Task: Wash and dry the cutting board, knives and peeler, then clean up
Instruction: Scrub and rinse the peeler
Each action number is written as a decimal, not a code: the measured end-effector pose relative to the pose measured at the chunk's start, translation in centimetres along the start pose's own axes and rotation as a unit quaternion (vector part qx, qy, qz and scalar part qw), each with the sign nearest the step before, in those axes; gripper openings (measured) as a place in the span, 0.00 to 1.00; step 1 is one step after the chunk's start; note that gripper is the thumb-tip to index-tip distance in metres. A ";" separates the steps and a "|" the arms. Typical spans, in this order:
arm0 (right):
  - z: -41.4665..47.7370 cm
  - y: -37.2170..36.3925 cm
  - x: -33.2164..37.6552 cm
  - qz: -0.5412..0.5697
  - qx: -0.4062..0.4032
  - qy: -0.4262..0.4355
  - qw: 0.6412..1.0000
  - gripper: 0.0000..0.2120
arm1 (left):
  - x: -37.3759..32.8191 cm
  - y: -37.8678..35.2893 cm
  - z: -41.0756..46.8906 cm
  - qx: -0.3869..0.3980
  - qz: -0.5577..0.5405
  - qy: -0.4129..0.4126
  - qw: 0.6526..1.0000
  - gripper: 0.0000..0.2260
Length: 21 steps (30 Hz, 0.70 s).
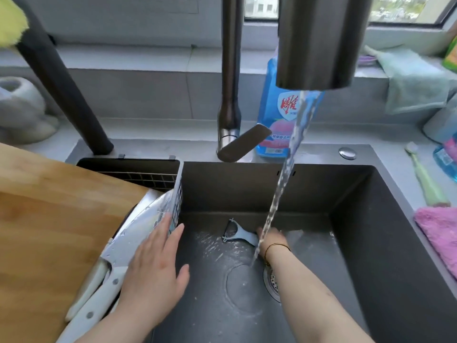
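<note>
The wooden cutting board [49, 219] lies tilted at the left edge of the sink [346, 189], its light grain face up and its lower corner running out of view. Two knives rest against its right side, handles towards the person: a cleaver [138, 226] with a wide, shiny, wet blade and a white riveted handle, and just left of it a second knife [86, 289], of which only the white handle shows. The peeler [238, 235], pale blue with a Y-shaped head, lies on the sink floor near the back wall, head pointing left, while the right hand [272, 237] grips its handle end.
</note>
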State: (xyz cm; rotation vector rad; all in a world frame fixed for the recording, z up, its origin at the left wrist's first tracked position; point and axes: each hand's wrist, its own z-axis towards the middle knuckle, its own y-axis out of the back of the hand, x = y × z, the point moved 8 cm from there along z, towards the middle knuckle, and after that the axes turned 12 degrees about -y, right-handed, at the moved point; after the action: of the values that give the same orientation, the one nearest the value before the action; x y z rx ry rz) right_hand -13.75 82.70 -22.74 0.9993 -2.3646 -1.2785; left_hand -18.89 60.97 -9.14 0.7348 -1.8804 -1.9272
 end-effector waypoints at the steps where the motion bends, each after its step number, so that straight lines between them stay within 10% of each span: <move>1: 0.0 -0.1 0.0 -0.007 -0.012 0.000 1.000 0.19 | -0.2 0.0 0.0 0.002 0.014 -0.004 1.000 0.30; 12: -3.5 3.8 -4.6 -0.007 -0.048 -0.033 0.998 0.19 | -0.6 1.3 -0.4 -0.004 -0.075 0.048 0.996 0.29; 21: -16.6 8.9 -14.6 0.265 -0.140 -0.196 0.934 0.14 | -2.1 3.3 -0.9 -0.047 -0.051 -0.033 0.997 0.22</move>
State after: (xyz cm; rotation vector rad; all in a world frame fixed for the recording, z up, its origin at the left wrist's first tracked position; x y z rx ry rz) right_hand 1.66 85.60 -4.82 0.0016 -2.3771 -1.6188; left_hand -17.05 61.24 -5.61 0.7607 -1.8080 -2.1102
